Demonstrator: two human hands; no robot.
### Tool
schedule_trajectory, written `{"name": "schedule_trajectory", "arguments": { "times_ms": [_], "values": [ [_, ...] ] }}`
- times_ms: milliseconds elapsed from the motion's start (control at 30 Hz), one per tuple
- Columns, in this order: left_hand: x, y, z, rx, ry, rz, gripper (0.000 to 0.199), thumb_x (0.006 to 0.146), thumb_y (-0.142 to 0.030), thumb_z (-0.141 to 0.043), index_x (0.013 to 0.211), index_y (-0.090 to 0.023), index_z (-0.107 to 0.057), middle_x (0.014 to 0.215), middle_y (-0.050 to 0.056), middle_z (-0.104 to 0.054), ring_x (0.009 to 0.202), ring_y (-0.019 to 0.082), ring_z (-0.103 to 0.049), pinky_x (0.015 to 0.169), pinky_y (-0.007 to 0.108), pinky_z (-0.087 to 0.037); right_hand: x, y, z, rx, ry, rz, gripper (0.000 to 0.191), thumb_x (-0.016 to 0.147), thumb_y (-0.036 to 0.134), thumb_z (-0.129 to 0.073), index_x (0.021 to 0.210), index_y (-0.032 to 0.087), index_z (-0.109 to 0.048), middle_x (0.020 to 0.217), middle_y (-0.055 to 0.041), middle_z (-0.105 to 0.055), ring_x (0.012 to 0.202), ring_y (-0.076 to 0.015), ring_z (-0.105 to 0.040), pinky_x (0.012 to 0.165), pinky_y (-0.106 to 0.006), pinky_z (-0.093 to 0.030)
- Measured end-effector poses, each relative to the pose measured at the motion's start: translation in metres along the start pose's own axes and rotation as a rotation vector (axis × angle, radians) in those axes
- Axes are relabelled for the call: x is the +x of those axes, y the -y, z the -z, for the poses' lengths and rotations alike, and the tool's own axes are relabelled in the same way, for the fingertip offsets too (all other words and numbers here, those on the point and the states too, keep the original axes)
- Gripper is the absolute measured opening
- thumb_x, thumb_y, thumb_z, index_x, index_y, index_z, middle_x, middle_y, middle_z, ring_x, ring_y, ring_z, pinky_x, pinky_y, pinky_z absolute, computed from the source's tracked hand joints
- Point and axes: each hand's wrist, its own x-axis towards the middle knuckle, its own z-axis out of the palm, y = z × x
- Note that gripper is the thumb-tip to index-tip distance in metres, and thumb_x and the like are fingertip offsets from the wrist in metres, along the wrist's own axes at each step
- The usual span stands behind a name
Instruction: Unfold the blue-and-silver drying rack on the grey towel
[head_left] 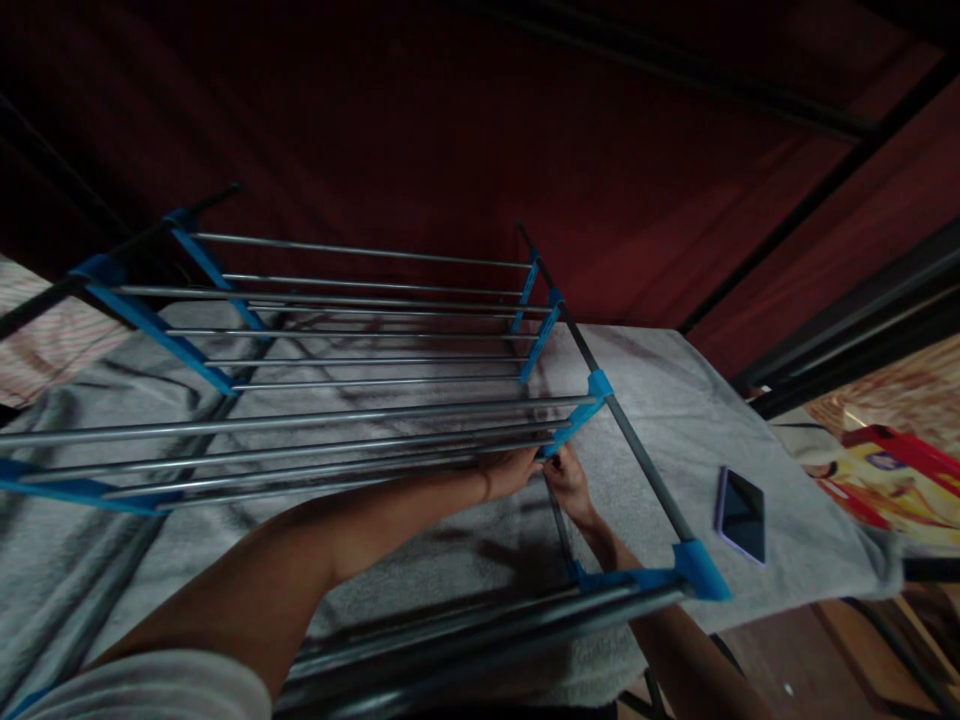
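A shoe rack of grey metal tubes and blue plastic brackets lies on its side before me. Both my hands are together at the lower end of a blue bracket (577,424) on the rack's right side. My left hand (517,470) reaches under the rods, its fingers closed around the end of a metal rod (420,462) where it meets the bracket. Just right of it, my right hand (568,482) is closed with the fingertips pinched at the bracket's lower tip. The exact contact of the fingertips is partly hidden. A dark side pole (641,455) runs above my right forearm.
A grey blanket (675,400) lies under the rack. To the right rest a phone (741,513) and, beyond the blanket's edge, a red and yellow package (892,475). Dark red cloth (420,130) hangs behind, with dark frame bars. Nearer rods (480,650) cross in front of me.
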Motion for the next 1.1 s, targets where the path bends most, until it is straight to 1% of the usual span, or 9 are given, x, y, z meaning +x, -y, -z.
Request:
{"name": "schedule_trajectory", "arguments": {
  "times_ms": [100, 233, 333, 433, 500, 600, 767, 933, 1100],
  "values": [
    [-0.003, -0.002, 0.003, 0.009, 0.003, -0.008, 0.043, 0.093, -0.033, -0.049, 0.134, -0.023, -0.043, 0.129, 0.006, -0.058, 0.130, 0.025, -0.044, 0.110, 0.043, -0.035, 0.001, 0.000, 0.000, 0.011, 0.009, -0.005, 0.022, 0.080, 0.021, -0.049, 0.100, 0.022, -0.058, 0.095, -0.0031, -0.058, 0.080, -0.0176, -0.054, 0.075, -0.031, -0.046],
    [0.000, 0.000, 0.003, 0.013, 0.015, -0.010, 0.047, 0.093, -0.031, -0.049, 0.138, -0.025, -0.039, 0.129, 0.006, -0.058, 0.128, 0.024, -0.045, 0.110, 0.044, -0.035, 0.003, 0.003, 0.002, 0.031, 0.030, 0.001, 0.024, 0.081, 0.025, -0.052, 0.104, 0.023, -0.058, 0.096, -0.0031, -0.059, 0.083, -0.0180, -0.056, 0.076, -0.031, -0.047],
    [0.005, 0.006, 0.002, 0.008, 0.028, -0.010, 0.043, 0.095, -0.029, -0.045, 0.138, -0.023, -0.042, 0.124, 0.007, -0.061, 0.124, 0.025, -0.048, 0.107, 0.045, -0.038, 0.004, 0.006, 0.003, 0.036, 0.031, -0.003, 0.027, 0.082, 0.028, -0.055, 0.108, 0.023, -0.058, 0.094, -0.0028, -0.060, 0.078, -0.0175, -0.055, 0.073, -0.031, -0.047],
    [0.007, 0.010, 0.000, 0.002, 0.034, -0.009, 0.041, 0.097, -0.030, -0.042, 0.137, -0.022, -0.044, 0.119, 0.006, -0.063, 0.121, 0.026, -0.051, 0.103, 0.043, -0.042, 0.004, 0.009, 0.003, 0.035, 0.025, -0.016, 0.025, 0.083, 0.030, -0.056, 0.107, 0.023, -0.058, 0.096, -0.0036, -0.061, 0.076, -0.0176, -0.055, 0.071, -0.031, -0.047],
    [0.006, 0.011, 0.000, -0.007, 0.034, -0.010, 0.041, 0.096, -0.031, -0.044, 0.137, -0.024, -0.043, 0.117, 0.006, -0.064, 0.120, 0.026, -0.051, 0.101, 0.041, -0.044, 0.004, 0.011, 0.003, 0.045, 0.027, -0.021, 0.025, 0.083, 0.032, -0.056, 0.107, 0.024, -0.059, 0.099, -0.0044, -0.062, 0.081, -0.0188, -0.057, 0.073, -0.031, -0.048],
    [0.002, 0.011, -0.001, -0.007, 0.030, -0.012, 0.042, 0.095, -0.033, -0.048, 0.135, -0.025, -0.044, 0.121, 0.005, -0.062, 0.122, 0.025, -0.050, 0.100, 0.041, -0.044, 0.003, 0.013, 0.004, 0.063, 0.037, -0.026, 0.029, 0.084, 0.034, -0.056, 0.112, 0.024, -0.058, 0.102, -0.0047, -0.063, 0.087, -0.0200, -0.059, 0.077, -0.032, -0.049],
    [0.001, 0.011, -0.004, 0.029, 0.017, -0.007, 0.044, 0.093, -0.031, -0.051, 0.136, -0.027, -0.041, 0.125, 0.005, -0.060, 0.124, 0.024, -0.048, 0.103, 0.040, -0.041, 0.003, 0.017, 0.008, 0.057, 0.051, -0.038, 0.025, 0.084, 0.034, -0.057, 0.107, 0.023, -0.060, 0.096, -0.0041, -0.064, 0.082, -0.0194, -0.060, 0.074, -0.031, -0.050],
    [0.006, 0.015, -0.007, 0.029, 0.031, 0.024, 0.045, 0.094, -0.031, -0.049, 0.137, -0.024, -0.041, 0.120, 0.006, -0.062, 0.124, 0.026, -0.047, 0.101, 0.040, -0.043, 0.002, 0.016, 0.008, 0.053, 0.062, -0.028, 0.023, 0.085, 0.031, -0.055, 0.105, 0.023, -0.061, 0.102, -0.0050, -0.064, 0.086, -0.0202, -0.061, 0.078, -0.033, -0.051],
    [0.007, 0.021, -0.011, 0.020, 0.001, 0.010, 0.044, 0.095, -0.029, -0.046, 0.138, -0.022, -0.041, 0.118, 0.005, -0.062, 0.124, 0.025, -0.047, 0.100, 0.038, -0.043, 0.000, 0.015, 0.008, 0.026, 0.064, -0.021, 0.027, 0.085, 0.030, -0.054, 0.111, 0.023, -0.060, 0.109, -0.0061, -0.063, 0.092, -0.0208, -0.062, 0.083, -0.036, -0.051]
  ]
}}
